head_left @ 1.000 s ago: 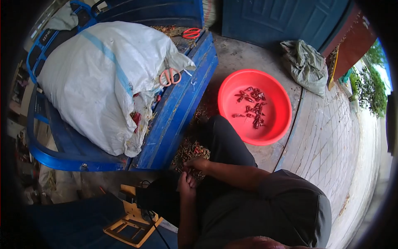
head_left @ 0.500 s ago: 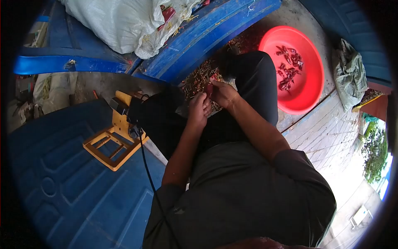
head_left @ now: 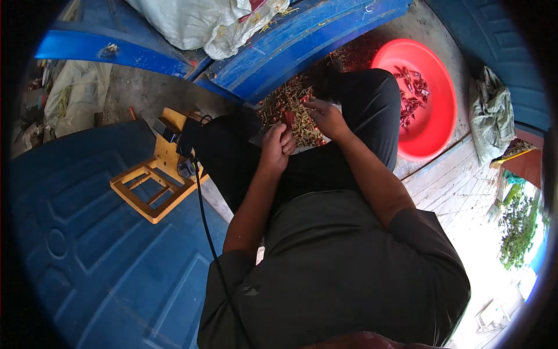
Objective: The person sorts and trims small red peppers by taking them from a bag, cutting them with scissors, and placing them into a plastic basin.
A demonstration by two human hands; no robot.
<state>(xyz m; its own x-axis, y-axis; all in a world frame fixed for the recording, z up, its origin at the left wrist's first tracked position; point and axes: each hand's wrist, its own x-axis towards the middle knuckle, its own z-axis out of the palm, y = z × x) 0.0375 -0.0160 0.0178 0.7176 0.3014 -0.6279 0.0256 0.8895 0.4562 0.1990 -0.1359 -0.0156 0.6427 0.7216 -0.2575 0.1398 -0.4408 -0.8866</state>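
Observation:
My left hand (head_left: 277,145) is closed around the lower part of a dried red chilli pepper (head_left: 288,118), whose upper end sticks out above the fist. Just to its right, apart from the pepper, is my right hand (head_left: 327,120). Its thumb and fingertips come together in a pinch; what is between them, if anything, is too small to make out. Beneath both hands, between my knees, lies a heap of stems and bits of red pepper (head_left: 305,129).
A red plastic basin (head_left: 433,136) holding several dried peppers stands right of my knee. At the top, a white sack (head_left: 186,26) rests on a blue bench (head_left: 279,58). A yellow wooden frame (head_left: 152,212) with a black cable is at left; a crumpled sack (head_left: 491,119) lies at right.
My right hand has drawn away from the pepper, up and to the right. My left hand keeps hold of the pepper. The view has shifted slightly.

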